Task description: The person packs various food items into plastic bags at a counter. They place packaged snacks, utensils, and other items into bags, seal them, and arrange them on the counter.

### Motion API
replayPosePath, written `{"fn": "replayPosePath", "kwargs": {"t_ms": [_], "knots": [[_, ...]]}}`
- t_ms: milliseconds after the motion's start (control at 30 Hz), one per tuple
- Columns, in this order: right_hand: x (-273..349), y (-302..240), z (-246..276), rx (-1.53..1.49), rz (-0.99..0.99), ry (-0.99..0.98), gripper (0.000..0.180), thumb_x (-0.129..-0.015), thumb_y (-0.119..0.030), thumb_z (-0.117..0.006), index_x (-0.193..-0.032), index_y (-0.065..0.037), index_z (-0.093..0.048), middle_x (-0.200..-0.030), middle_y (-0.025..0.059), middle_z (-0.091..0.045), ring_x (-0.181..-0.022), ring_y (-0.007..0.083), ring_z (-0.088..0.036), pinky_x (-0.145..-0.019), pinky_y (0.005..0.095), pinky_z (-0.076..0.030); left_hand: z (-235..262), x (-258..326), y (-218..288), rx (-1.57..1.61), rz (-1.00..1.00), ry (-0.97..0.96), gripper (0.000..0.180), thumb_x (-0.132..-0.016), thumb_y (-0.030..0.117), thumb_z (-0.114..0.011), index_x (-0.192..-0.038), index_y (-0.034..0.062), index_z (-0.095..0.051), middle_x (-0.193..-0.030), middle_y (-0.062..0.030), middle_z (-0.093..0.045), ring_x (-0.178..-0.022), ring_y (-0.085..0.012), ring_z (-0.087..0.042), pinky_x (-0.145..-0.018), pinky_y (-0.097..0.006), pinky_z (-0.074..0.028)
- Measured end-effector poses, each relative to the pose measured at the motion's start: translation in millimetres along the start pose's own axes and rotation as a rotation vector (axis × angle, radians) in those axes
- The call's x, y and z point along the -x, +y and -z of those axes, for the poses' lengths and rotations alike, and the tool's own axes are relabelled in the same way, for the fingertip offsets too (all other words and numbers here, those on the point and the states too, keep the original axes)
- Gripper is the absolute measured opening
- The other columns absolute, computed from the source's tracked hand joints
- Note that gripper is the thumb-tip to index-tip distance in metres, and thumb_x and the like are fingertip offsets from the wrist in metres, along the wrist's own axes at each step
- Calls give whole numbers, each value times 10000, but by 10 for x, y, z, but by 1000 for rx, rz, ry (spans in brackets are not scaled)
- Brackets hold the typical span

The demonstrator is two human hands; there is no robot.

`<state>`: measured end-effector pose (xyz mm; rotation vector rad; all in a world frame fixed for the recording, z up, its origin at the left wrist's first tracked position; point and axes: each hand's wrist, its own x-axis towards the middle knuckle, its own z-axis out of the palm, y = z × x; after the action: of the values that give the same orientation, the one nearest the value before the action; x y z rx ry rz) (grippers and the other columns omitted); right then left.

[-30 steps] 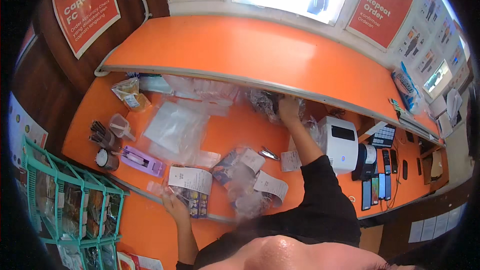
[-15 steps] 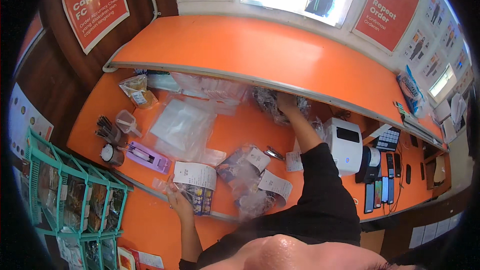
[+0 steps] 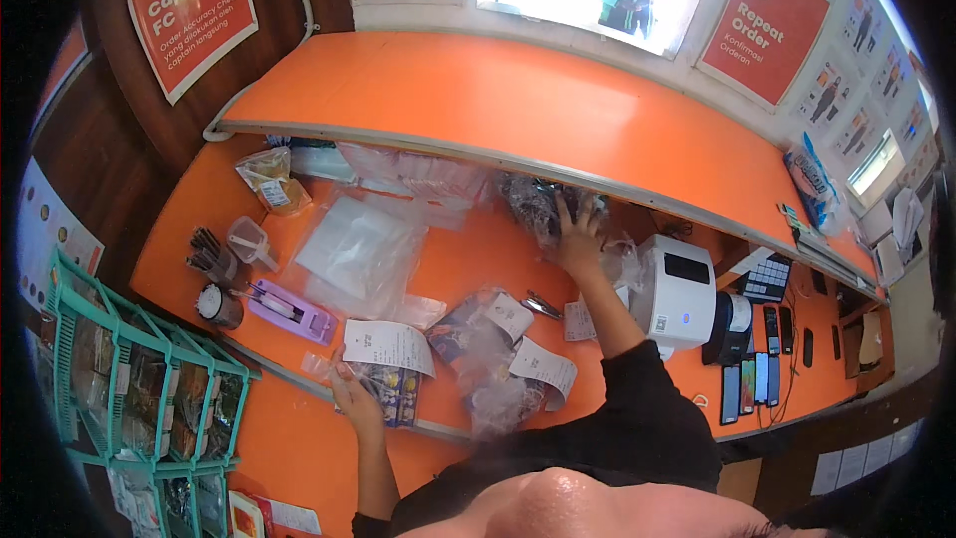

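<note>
At the front edge of the orange counter, my left hand (image 3: 356, 397) is closed on the edge of a clear plastic bag (image 3: 321, 367). The bag is around a blue and yellow patterned package (image 3: 383, 392), with a white receipt (image 3: 390, 347) on top. My right arm reaches far forward under the raised shelf. There my right hand (image 3: 580, 234) has its fingers spread against a heap of crinkled clear and dark plastic (image 3: 533, 207). A second bagged package (image 3: 468, 334) lies between my arms, with another receipt (image 3: 544, 369) on it.
A purple tape dispenser (image 3: 289, 311) and a stack of clear plastic bags (image 3: 354, 244) are on the left. To the right are a white printer (image 3: 679, 289) and several phones (image 3: 762, 379). Teal baskets (image 3: 149, 379) stand at left. The raised orange shelf (image 3: 498, 90) overhangs the back.
My right hand, earlier sunk in the plastic heap with its fingers hidden, now shows spread fingers at the heap's right side. My left hand stays put. The person outside the window has shifted left.
</note>
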<state>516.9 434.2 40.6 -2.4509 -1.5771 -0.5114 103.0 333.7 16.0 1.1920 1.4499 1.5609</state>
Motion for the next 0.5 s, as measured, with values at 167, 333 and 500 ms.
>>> {"fn": "replayPosePath", "kwargs": {"t_ms": [167,333,500], "knots": [[-868,88,-761,-327,87,-193,848,-793,-381,-712,-1507,-152,-316,-1540,276,-256,-1357,464,-364,-1093,552,-367,20,-42,-131,60,7,32,477,-1079,346,-351,-1269,-52,-532,-1206,-148,-570,-1125,-231,-533,-1007,-363,-402],[-1520,256,-1329,-16,201,30,745,-839,-377,-650,-1477,-112,-374,-1515,240,-348,-1351,412,-403,-1088,530,-381,-176,-55,-84,164,75,54,452,-1079,325,-344,-1264,-44,-528,-1168,-134,-573,-1081,-214,-542,-969,-351,-425],[-1428,21,-1232,-11,167,83,720,-851,-399,-631,-1465,-105,-396,-1500,229,-378,-1344,400,-419,-1087,536,-378,-336,-22,-93,99,110,37,438,-1077,304,-340,-1283,-40,-515,-1185,-132,-558,-1062,-210,-539,-950,-339,-432]]}}
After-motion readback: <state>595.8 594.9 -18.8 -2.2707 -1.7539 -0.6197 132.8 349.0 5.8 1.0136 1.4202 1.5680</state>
